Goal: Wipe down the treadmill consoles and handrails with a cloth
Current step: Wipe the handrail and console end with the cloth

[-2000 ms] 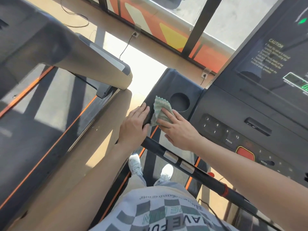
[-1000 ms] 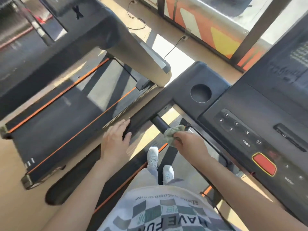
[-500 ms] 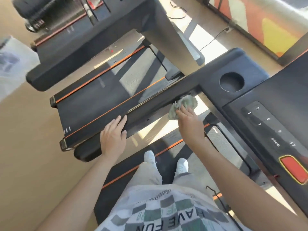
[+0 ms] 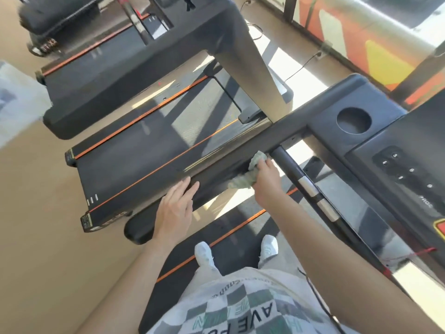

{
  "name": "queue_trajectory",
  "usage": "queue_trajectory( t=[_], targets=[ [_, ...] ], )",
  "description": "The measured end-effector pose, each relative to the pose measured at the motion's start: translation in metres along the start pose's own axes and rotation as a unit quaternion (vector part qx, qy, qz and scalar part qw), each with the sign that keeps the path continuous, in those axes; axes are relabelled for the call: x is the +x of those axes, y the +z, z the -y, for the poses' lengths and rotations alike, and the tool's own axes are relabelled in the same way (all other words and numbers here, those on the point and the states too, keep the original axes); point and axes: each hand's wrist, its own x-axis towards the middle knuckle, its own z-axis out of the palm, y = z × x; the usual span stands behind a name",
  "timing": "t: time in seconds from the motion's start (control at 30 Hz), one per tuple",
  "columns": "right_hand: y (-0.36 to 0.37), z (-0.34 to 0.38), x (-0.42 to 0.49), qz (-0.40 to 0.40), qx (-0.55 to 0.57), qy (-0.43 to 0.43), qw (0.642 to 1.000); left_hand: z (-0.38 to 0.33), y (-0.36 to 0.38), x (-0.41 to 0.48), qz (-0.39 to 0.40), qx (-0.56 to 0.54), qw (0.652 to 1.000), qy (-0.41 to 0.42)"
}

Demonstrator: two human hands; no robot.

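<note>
Soft, light cloth bunched in right hand against handrail; left hand flat, empty, steadying.

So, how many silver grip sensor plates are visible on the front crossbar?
2. Both sit on the black crossbar right of the cloth: the upper plate and the lower plate just below it. Others may lie hidden behind the right forearm.

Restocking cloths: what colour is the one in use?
Pale grey-green cloth, head view.
</note>
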Motion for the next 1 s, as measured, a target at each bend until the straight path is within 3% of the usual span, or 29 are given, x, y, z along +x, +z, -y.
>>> queue_trajectory(
  t=[0.23, 0.33, 0.43, 0.57, 0.63, 0.7, 0.8, 0.87, 0.97, 1.0],
  targets=[
    [0.022, 0.006, 0.000, -0.083, 0.077, 0.080, 0.990, 0.054, -0.001, -0.037, -0.053, 0.015, 0.998, -0.014],
    [0.041, -0.013, -0.024, -0.027, 0.028, 0.076, 0.996, 0.069, -0.001, -0.047, -0.047, 0.012, 0.999, -0.019],
    [0.054, -0.035, -0.043, 0.027, 0.070, 0.116, 0.990, 0.073, -0.002, -0.051, -0.056, 0.013, 0.998, -0.004],
    [0.069, -0.069, -0.045, -0.010, 0.084, 0.179, 0.980, 0.054, -0.002, -0.062, -0.107, -0.102, 0.987, 0.058],
    [0.071, -0.088, -0.042, 0.009, 0.104, 0.199, 0.975, 0.034, 0.000, -0.063, -0.054, -0.192, 0.980, 0.016],
    [0.068, -0.101, -0.038, 0.047, 0.104, 0.201, 0.973, 0.018, 0.007, -0.056, 0.019, -0.300, 0.947, -0.114],
    [0.061, -0.101, -0.037, 0.083, 0.070, 0.193, 0.975, 0.000, 0.016, -0.038, 0.097, -0.454, 0.843, -0.272],
    [0.055, -0.095, -0.034, 0.101, 0.058, 0.189, 0.975, -0.012, 0.020, -0.026, 0.099, -0.507, 0.794, -0.321],
    [0.041, -0.079, -0.029, 0.115, 0.018, 0.187, 0.975, -0.033, 0.028, -0.012, 0.064, -0.512, 0.766, -0.384],
    [0.036, -0.072, -0.027, 0.113, 0.004, 0.186, 0.976, -0.040, 0.032, -0.007, 0.047, -0.526, 0.741, -0.415]
  ],
)
